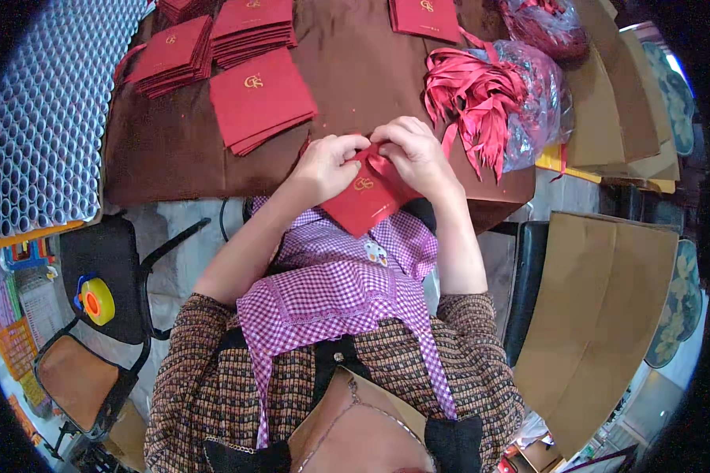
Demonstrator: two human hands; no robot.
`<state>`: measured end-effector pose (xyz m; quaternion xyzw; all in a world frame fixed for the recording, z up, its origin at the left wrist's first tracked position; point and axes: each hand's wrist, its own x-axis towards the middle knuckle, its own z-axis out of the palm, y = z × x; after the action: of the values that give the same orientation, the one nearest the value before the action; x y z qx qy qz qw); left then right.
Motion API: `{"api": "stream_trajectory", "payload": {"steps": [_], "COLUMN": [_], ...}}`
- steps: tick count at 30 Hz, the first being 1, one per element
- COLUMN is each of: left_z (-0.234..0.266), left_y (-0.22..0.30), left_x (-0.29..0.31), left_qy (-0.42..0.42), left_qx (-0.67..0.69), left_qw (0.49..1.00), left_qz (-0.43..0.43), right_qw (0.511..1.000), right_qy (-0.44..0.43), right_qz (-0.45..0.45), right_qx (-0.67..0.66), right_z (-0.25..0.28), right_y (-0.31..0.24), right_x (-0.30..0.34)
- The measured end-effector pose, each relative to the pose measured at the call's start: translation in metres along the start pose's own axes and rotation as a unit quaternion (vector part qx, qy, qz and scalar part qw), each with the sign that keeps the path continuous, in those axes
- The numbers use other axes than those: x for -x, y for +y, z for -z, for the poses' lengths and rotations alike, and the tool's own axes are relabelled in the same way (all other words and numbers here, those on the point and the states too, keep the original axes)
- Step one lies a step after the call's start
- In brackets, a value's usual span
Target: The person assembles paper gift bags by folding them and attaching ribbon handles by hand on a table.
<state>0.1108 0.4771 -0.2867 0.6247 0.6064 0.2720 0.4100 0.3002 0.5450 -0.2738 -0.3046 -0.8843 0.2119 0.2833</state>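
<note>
A flat red gift bag (360,201) with a gold emblem hangs tilted in front of me, just off the table's near edge. My left hand (329,163) pinches its upper edge between thumb and fingers. On the other side, my right hand (418,154) is closed at the top of the bag, with a bit of red ribbon (381,164) by its thumb. The fingertips of both hands nearly meet, and they hide exactly how the ribbon sits. Close beyond my left hand lies a short stack of matching red bags (262,98).
The table wears a brown cloth (347,75). Taller red stacks (173,55) stand at the far left, another (424,17) farther back. Loose red ribbons (481,98) spill from a clear plastic bag (540,102) at right. Cardboard (596,315), a chair (102,276) and a tape roll (98,301) flank me.
</note>
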Motion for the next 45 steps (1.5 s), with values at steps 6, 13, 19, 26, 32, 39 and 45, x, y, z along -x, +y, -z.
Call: {"api": "stream_trajectory", "payload": {"steps": [6, 13, 19, 26, 32, 39, 45], "left_z": [0.019, 0.018, -0.003, 0.021, 0.023, 0.014, -0.015], "left_y": [-0.022, -0.011, -0.025, -0.03, -0.023, -0.012, -0.027], "left_x": [-0.01, -0.016, -0.016, -0.008, -0.004, 0.007, 0.02], "left_qy": [-0.124, -0.143, 0.008, 0.116, 0.234, 0.381, 0.175], "left_qx": [0.133, 0.053, 0.007, 0.183, 0.283, -0.125, -0.148], "left_qw": [0.98, 0.981, 0.979, 0.975, 0.929, 0.894, 0.943], "left_qz": [-0.084, -0.118, -0.202, 0.055, 0.034, -0.2, -0.242], "right_qw": [0.99, 0.978, 0.975, 0.967, 0.962, 0.959, 0.963], "right_qy": [-0.038, -0.093, -0.128, -0.171, -0.163, -0.136, -0.113], "right_qz": [-0.007, -0.01, -0.005, -0.044, -0.102, -0.157, -0.16], "right_qx": [-0.132, -0.185, -0.179, -0.184, -0.193, -0.192, -0.187], "right_z": [-0.004, 0.0, 0.001, 0.017, 0.012, 0.009, 0.007], "right_y": [0.009, 0.012, 0.013, 0.023, 0.028, 0.033, 0.032], "right_x": [0.004, -0.001, -0.005, 0.003, 0.007, 0.012, 0.015]}}
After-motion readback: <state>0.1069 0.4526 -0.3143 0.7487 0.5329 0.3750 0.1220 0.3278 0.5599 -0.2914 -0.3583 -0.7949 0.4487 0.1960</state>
